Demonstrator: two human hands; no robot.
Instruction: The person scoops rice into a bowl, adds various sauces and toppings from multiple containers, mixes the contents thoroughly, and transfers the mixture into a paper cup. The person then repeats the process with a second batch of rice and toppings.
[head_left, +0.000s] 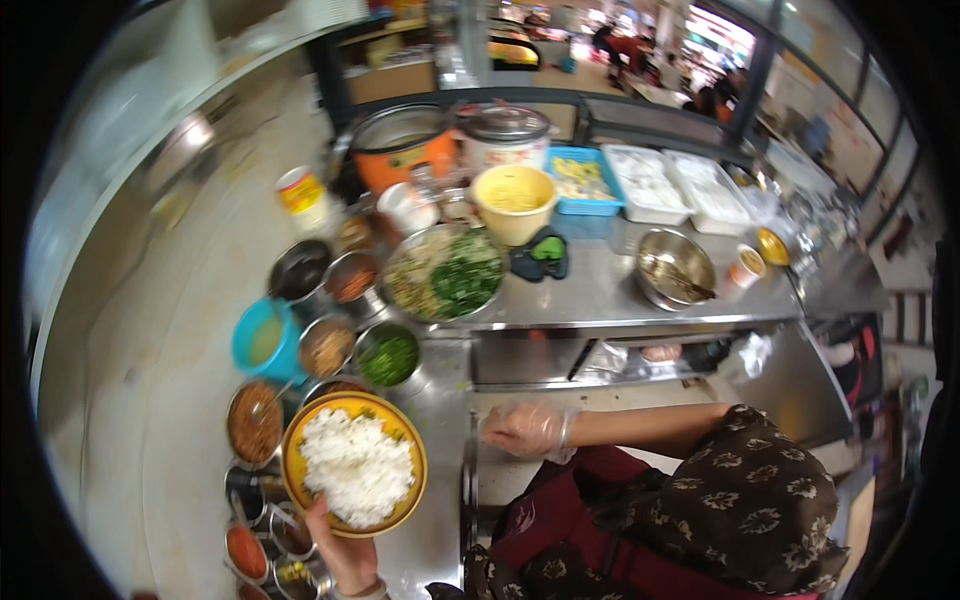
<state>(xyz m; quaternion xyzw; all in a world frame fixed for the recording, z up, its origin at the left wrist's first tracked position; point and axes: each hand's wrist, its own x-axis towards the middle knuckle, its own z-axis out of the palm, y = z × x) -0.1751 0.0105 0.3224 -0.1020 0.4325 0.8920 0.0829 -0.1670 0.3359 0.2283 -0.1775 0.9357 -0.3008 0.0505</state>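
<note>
A yellow bowl (417, 480) with a dark rim line, filled with white rice (358, 465), is held by my left hand (341, 544). The thumb lies over its near rim; the other fingers are hidden underneath. Bits of green and orange food show at the rice's edge. My right hand (529, 431) wears a clear plastic glove and hovers in front of my apron, its fingers curled and nothing visible in them. Just beyond the bowl stand a metal pot of chopped greens (388, 360) and a pot of light brown topping (328, 346).
Left of the bowl are a pan of brown minced food (255, 424) and a pot of red sauce (246, 553). Farther back stand a large basin of chopped herbs (446, 274), a yellow tub (514, 202), an orange cooker (405, 146) and a steel bowl (675, 270).
</note>
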